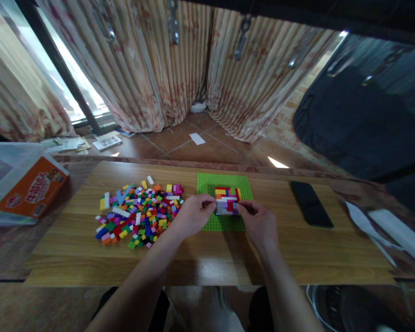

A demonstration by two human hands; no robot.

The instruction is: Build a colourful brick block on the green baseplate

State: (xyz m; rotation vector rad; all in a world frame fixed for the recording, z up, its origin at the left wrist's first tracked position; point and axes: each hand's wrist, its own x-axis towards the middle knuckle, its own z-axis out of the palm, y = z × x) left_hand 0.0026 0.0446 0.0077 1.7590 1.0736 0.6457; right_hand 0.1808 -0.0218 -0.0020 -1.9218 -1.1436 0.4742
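Observation:
On a green studded baseplate [223, 179] stands a low block of multicoloured building bricks [226, 195], with red, yellow, orange, white and grey showing. My left hand [195, 216] is closed in a pinch at the left edge of this block; what lies between its fingertips is hidden. At the block's right edge, my right hand [261, 223] has thumb and finger pinched together on a small bluish brick [235, 205]. The fingertips partly cover the near right corner of the block. Left of my left hand spreads a pile of loose building bricks [138, 214] in many colours.
A black phone [311, 204] lies on the wooden table [207, 269] to the right. Beyond the table's left end is a clear plastic box [12, 159] with an orange label. White paper pieces [368, 223] lie past the right end. Patterned curtains [166, 69] hang ahead.

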